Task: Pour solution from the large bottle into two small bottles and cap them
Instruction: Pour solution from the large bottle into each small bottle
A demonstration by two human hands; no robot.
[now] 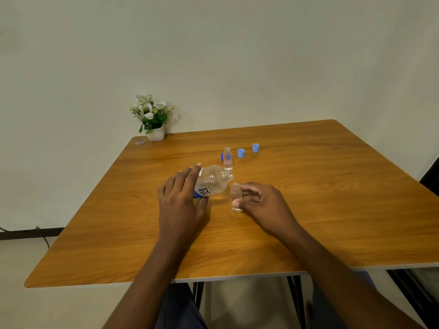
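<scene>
My left hand (pixel 184 198) grips the large clear bottle (pixel 211 180), tilted on its side with the open neck pointing right, just above and left of a small clear bottle (pixel 236 198). That small bottle stands upright on the table, pinched by my right hand (pixel 261 203). A second small bottle (pixel 228 159) with a red label stands uncapped a little farther back, with liquid in it. Two light blue caps (pixel 241 153) (pixel 255 147) sit on the table behind it. A darker blue cap (pixel 221 157) shows partly behind the second small bottle.
The wooden table (pixel 332 210) meets a plain wall at its far edge. A white pot of white flowers (pixel 153 119) stands at the far left corner, with a small wrapper (pixel 140 142) beside it. A cable runs along the floor at the left.
</scene>
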